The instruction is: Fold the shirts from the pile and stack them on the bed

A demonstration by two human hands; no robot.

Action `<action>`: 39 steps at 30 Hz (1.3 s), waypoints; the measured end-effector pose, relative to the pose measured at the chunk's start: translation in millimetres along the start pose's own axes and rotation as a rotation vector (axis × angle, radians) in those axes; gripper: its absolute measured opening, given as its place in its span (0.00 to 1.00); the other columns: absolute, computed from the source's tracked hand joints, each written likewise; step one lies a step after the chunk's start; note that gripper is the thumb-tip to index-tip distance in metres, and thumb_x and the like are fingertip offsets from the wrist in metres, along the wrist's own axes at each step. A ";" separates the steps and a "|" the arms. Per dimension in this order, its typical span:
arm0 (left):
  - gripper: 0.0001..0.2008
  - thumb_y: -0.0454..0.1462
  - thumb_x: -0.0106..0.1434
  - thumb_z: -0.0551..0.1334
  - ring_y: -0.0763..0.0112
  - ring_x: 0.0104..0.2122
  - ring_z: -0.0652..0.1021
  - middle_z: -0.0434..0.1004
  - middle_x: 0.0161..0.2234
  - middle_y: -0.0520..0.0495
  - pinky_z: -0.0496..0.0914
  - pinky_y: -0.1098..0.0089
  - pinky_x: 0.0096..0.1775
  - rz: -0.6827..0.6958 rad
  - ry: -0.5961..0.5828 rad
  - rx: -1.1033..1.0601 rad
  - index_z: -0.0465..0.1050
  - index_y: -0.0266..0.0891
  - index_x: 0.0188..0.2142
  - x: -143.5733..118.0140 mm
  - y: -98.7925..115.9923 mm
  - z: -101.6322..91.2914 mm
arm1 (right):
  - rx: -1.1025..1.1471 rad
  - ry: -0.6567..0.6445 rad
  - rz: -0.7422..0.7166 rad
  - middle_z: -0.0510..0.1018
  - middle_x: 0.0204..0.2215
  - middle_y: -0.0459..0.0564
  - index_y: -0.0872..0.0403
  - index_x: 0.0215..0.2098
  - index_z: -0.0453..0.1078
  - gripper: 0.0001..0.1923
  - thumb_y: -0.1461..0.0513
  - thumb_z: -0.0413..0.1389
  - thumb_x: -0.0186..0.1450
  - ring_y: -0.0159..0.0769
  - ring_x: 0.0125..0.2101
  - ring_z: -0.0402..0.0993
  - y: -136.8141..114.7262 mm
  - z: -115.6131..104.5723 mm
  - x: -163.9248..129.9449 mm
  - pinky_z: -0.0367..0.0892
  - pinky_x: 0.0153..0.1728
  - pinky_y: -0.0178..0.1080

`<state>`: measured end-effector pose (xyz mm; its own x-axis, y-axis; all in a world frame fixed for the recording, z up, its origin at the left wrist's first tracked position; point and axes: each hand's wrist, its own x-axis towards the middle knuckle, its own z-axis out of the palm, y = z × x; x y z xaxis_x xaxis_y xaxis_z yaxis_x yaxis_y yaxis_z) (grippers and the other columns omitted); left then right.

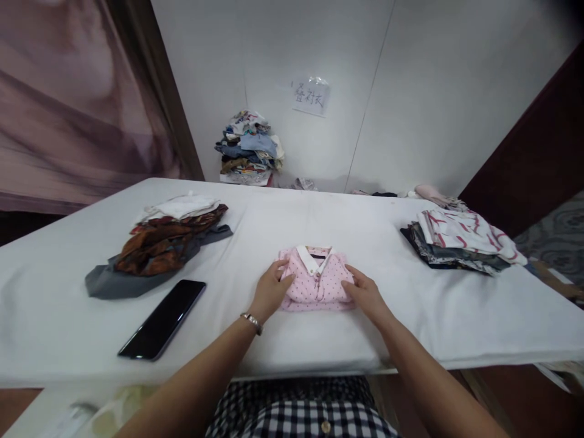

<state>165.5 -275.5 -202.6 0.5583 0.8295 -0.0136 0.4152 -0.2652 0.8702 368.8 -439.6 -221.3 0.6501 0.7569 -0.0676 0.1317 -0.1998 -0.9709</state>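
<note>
A pink dotted shirt with a white collar lies folded into a compact rectangle, collar at the far side, on the white-covered table. At its left edge is my left hand, thumb over the cloth and fingers along the side. My right hand grips the opposite edge in the same way, thumb on top. Some fingertips are hidden in the fabric. A bracelet circles my left wrist.
Left, a loose heap of clothes lies behind a black phone. Right, a stack of folded clothes sits near the table's edge. Beyond the far edge rises a tall clothes pile against the wall, where a handwritten sign hangs.
</note>
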 end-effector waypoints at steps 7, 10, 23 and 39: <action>0.19 0.43 0.61 0.56 0.67 0.30 0.77 0.77 0.33 0.49 0.67 0.69 0.31 0.032 -0.036 0.353 0.66 0.40 0.51 -9.5 -10.1 -13.9 | -0.616 -0.045 -0.061 0.79 0.32 0.49 0.53 0.61 0.63 0.30 0.56 0.53 0.60 0.42 0.34 0.75 10.6 -5.6 -8.6 0.69 0.37 0.44; 0.21 0.44 0.62 0.56 0.62 0.43 0.77 0.76 0.47 0.42 0.71 0.63 0.42 0.228 0.117 0.380 0.66 0.39 0.53 -6.7 1.0 -16.3 | -0.731 0.058 -0.319 0.73 0.52 0.57 0.53 0.61 0.63 0.28 0.56 0.51 0.62 0.48 0.53 0.68 -6.4 -4.8 -10.9 0.65 0.51 0.50; 0.26 0.41 0.67 0.50 0.50 0.65 0.53 0.54 0.65 0.35 0.51 0.48 0.63 0.466 -0.126 0.736 0.58 0.33 0.62 19.3 -10.5 43.9 | -0.923 -0.342 -0.288 0.42 0.69 0.53 0.52 0.68 0.46 0.36 0.44 0.39 0.68 0.42 0.68 0.33 -12.3 56.9 33.9 0.34 0.64 0.54; 0.34 0.46 0.60 0.61 0.52 0.64 0.57 0.55 0.65 0.38 0.47 0.43 0.61 0.670 -0.316 0.657 0.56 0.43 0.63 -23.2 -2.0 17.3 | -0.671 -0.343 -0.202 0.47 0.68 0.50 0.50 0.66 0.54 0.31 0.46 0.39 0.69 0.40 0.68 0.36 -13.0 52.1 41.3 0.32 0.64 0.52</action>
<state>164.2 -302.7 -212.6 0.9497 0.2642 0.1679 0.2057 -0.9311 0.3012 354.9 -373.3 -223.4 0.3118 0.9469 -0.0779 0.7182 -0.2886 -0.6332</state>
